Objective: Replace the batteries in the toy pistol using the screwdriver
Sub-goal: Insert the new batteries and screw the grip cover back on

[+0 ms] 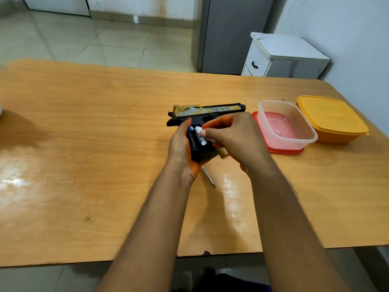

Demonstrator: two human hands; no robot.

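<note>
Toy pistol (pixel 207 111) (grip open) in left hand (pixel 181 144), battery (pixel 199 135) under right hand (pixel 230 137)

Two bare forearms fill the lower half of the view, no sleeves anywhere along them, uncovered from the bottom edge right up to the wrists. No watch, no bracelet, no glove on either side. The left hand (pixel 182 148) is bare too, its fingers (pixel 186 125) free of rings, with an orange cast along the edge of the palm. The right hand (pixel 229 138) matches it: bare, ringless, one short pale fingernail showing. Fine hair shows along the outer edge of the right forearm. At the bottom edge, a dark garment with a strip of blue.
</note>
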